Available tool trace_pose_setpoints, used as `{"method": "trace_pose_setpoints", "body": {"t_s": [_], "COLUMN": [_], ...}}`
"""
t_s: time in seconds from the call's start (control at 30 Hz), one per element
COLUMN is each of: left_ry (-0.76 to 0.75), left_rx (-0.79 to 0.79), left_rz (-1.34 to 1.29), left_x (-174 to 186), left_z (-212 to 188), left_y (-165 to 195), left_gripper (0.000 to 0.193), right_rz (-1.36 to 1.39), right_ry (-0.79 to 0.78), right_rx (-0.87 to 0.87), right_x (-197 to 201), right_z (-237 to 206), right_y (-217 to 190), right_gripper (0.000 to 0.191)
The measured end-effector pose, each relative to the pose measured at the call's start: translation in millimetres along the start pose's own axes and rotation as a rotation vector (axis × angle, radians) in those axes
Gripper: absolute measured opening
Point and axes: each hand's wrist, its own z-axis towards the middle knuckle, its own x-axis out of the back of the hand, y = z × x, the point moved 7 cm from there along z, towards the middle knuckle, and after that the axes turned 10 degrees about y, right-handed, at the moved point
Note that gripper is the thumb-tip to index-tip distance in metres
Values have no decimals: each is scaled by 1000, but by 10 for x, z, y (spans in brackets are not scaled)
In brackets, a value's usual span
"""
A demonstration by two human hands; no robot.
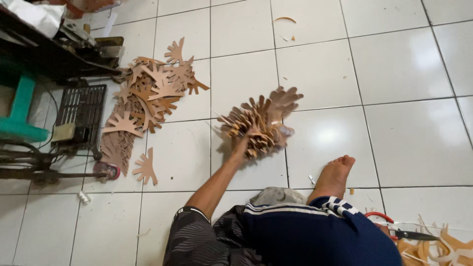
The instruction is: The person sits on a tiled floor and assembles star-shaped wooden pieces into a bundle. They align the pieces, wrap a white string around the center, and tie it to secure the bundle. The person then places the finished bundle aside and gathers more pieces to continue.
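Head view. The person sits on a white tiled floor (404, 74), one bare foot (334, 176) stretched forward. The left hand (245, 143) is clenched around a thick stack of tan, hand-shaped cut leather pieces (261, 120), held fanned out and off the tiles ahead of the knee. The right hand is out of view. A loose heap of matching tan cut-outs (148, 96) lies well to the left, beside a black treadle sewing-machine stand (74, 118). Red-handled shears (394, 230) rest at lower right among pale offcuts (443, 249). Judged step: carrying the gathered stack; setting it down would call for keeping the pieces aligned.
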Motion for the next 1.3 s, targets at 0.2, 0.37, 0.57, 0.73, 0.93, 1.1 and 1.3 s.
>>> {"method": "trace_pose_setpoints", "body": {"t_s": [0.2,0.37,0.57,0.73,0.93,1.1,1.3], "left_ry": [148,134,-46,-82,-198,-380,-459], "left_rx": [-110,-489,-212,-315,-331,-285,-270], "left_rz": [-449,-698,-263,-96,-10,55,317], "left_x": [760,1093,704,226,-534,-1309,-1959], "left_z": [528,724,631,305,72,-190,-519], "left_y": [1095,1680,504,258,540,740,669], "left_gripper": [59,58,82,72,64,69,82], "right_rz": [7,1,-15,-16,-2,28,146], "right_ry": [-11,-19,-20,-15,-6,16,116], "right_rx": [33,58,78,95,94,81,52], "right_x": [21,32,24,7,183,391,943], "right_z": [118,113,141,146,81,-16,-336], "right_y": [-60,-108,-146,-147,-293,-429,-387], "right_gripper": [41,38,34,31,27,24,21]}}
